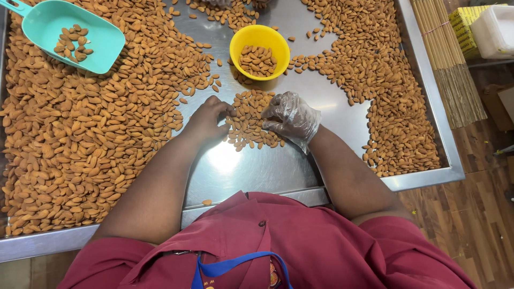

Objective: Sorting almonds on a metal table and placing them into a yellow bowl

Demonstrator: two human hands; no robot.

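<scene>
Left hand: the bare left hand (pixel 206 119) rests palm down on the tray, just below and left of the bowl; its fingers curl together onto the left edge of the small pile, and I cannot tell whether they pinch a nut.
Right hand: the right hand (pixel 292 118), in a clear thin glove, lies just below and right of the bowl; its fingers are bent and slightly spread, tips touching the right edge of the small pile.
Small pile: almonds (pixel 249 120) lie loose between the two hands, directly below the bowl.
Bowl: a yellow bowl (pixel 261 38) holds some almonds.
Tray: a steel tray (pixel 251 166) carries everything.
Big heap: the heap (pixel 80 134) spreads left of the bowl.
Scoop: a teal scoop (pixel 51 21) lies far left of the bowl, on the heap, with a few nuts in it.
</scene>
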